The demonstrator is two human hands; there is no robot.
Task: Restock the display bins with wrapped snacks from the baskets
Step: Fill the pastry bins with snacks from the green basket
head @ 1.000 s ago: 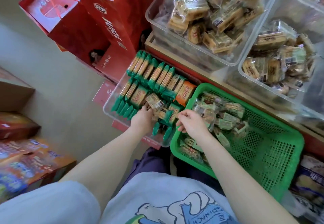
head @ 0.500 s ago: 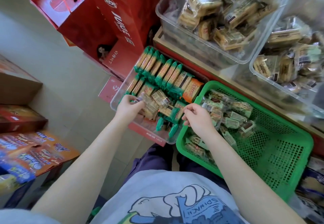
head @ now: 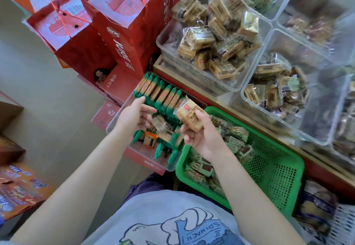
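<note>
The far clear display bins (head: pixel 326 56) at the right are smeared by motion, so their contents read only as brownish wrapped lumps, and the top and right edges cut them off. The print on the tan wrapped snack (head: pixel 189 117) is too soft to read. The right hand (head: pixel 199 135) holds this snack up above the near corner of the green basket (head: pixel 278 168), thumb on its upper face and fingers curled beneath; it is a flat, glossy rectangular packet. The left hand (head: pixel 137 115) hovers over the clear tray (head: pixel 115 127) with fingers loosely bent and spread; whether it holds anything I cannot tell, since the palm faces away.

The tray is thin transparent plastic holding a row of green-ended crinkled packets (head: pixel 161 93) standing on edge, with loose ones behind the hands. The basket is rigid green plastic mesh with small wrapped snacks (head: pixel 236 135) heaped at its left side. The nearer bin (head: pixel 167 52) holds square, shiny biscuit packs (head: pixel 217 39). Red paper gift bags (head: pixel 107 39) with cord handles stand left of it.
</note>
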